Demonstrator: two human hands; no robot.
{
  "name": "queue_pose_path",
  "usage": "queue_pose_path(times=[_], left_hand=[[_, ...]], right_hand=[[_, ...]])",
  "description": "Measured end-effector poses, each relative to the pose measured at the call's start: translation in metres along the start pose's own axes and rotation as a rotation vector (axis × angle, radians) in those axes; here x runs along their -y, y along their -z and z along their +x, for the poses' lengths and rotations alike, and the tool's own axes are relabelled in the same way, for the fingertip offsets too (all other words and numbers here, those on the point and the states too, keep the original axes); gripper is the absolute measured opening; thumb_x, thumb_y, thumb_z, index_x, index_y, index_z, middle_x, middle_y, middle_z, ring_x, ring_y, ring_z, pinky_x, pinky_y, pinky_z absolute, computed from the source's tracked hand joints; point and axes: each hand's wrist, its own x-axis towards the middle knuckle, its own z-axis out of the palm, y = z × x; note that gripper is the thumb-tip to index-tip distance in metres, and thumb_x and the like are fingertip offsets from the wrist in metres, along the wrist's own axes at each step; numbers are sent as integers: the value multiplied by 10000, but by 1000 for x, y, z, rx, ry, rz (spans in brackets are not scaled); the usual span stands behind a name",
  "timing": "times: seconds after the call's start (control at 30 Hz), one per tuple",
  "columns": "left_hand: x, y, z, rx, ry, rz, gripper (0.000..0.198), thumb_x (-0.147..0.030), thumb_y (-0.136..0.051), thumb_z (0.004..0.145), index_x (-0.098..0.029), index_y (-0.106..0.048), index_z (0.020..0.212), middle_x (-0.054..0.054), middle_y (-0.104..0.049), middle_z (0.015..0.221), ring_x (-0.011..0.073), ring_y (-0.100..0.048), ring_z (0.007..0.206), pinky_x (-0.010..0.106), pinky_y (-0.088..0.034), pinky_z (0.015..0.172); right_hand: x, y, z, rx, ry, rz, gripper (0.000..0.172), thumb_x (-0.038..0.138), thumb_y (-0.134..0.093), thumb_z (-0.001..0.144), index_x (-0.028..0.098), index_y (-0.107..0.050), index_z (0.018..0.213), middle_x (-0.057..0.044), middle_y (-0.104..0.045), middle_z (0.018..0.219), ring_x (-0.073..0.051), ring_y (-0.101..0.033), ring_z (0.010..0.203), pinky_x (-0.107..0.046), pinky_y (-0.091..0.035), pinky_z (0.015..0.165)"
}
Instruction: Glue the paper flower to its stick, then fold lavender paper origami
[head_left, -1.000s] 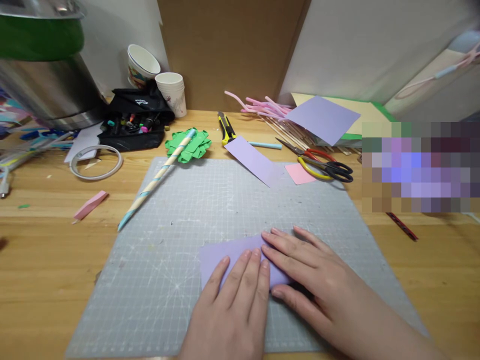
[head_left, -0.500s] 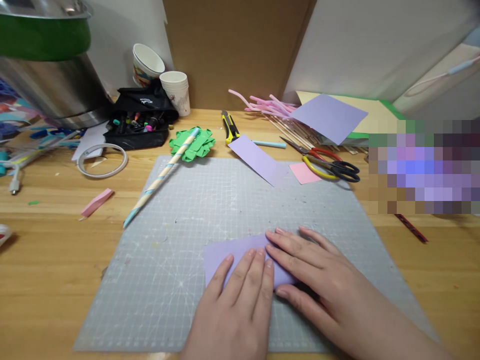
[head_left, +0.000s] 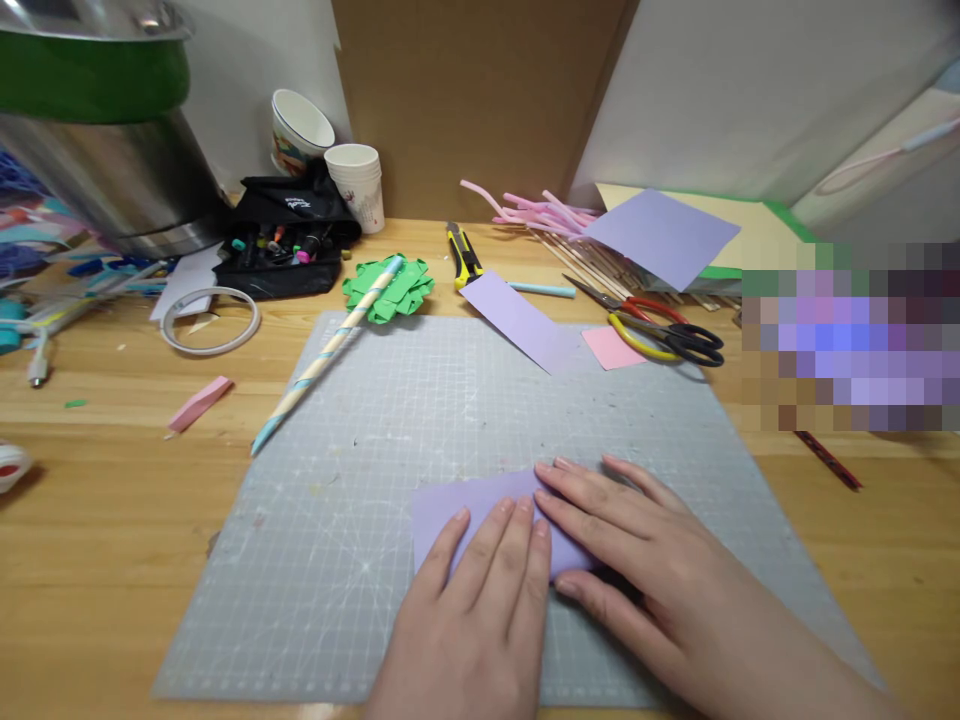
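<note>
The left hand (head_left: 476, 610) and right hand (head_left: 645, 565) lie open, fingers flat and gripping nothing, on the folded lilac paper (head_left: 442, 503) at the near middle of the cutting mat (head_left: 360, 400), apparently pinning its fold down.

**Both hands flat on lilac paper**

On the near part of the grey cutting mat (head_left: 375, 420), the left hand (head_left: 480, 610) and right hand (head_left: 637, 560) lie flat, fingers spread, pressing a folded lilac paper (head_left: 442, 505). Their fingertips meet over it. At the mat's far edge lie a striped paper stick (head_left: 322, 355), a lilac strip (head_left: 517, 320) and a pink slip (head_left: 611, 347). Just beyond that edge, scissors (head_left: 664, 335) and a utility knife (head_left: 461, 255) rest on the table (head_left: 97, 520).
</note>
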Motion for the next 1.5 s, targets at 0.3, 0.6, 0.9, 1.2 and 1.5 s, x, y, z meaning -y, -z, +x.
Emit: queue_pose_path(times=[0.3,0.6,0.9,1.2,1.5], left_hand=[[-5,-8,-3,-36,45,-28,431,-167,-241,975,-129,-620,1176,57,-626,1271,189,-529,1198,356,-304,1031],[3,-2,-8,100,-64,47,448,-181,-336,926,-104,-490,1339,93,-512,1396,226,-460,1278,373,-344,1028],[5,-2,-7,117,-91,64,456,-167,-350,914,-94,-477,1346,98,-502,1403,230,-456,1282,376,-336,1033],[-1,-6,-7,64,13,-6,428,-163,-322,934,-132,-531,1305,60,-539,1375,200,-450,1285,359,-297,1068],[2,-3,-6,92,-40,25,443,-162,-338,919,-112,-508,1325,80,-521,1389,216,-456,1282,368,-314,1050]], right_hand=[[14,25,-1,-232,99,193,312,109,-511,784,224,-647,1039,-31,-706,1122,-164,-651,1044,-330,-468,1009],[18,10,-1,-290,-145,185,210,96,-443,824,198,-592,930,-102,-707,1081,-188,-646,1041,-394,-489,969],[15,6,-5,-244,-186,219,194,103,-435,853,194,-545,984,-114,-690,1107,-190,-609,1109,-410,-433,1002],[12,-1,-12,-252,-534,416,71,211,-386,915,242,-439,953,-105,-607,1165,-243,-558,1111,-463,-473,856],[7,-10,-20,-286,-675,699,75,241,-396,907,248,-430,974,-102,-594,1189,-244,-587,1071,-406,-518,806]])
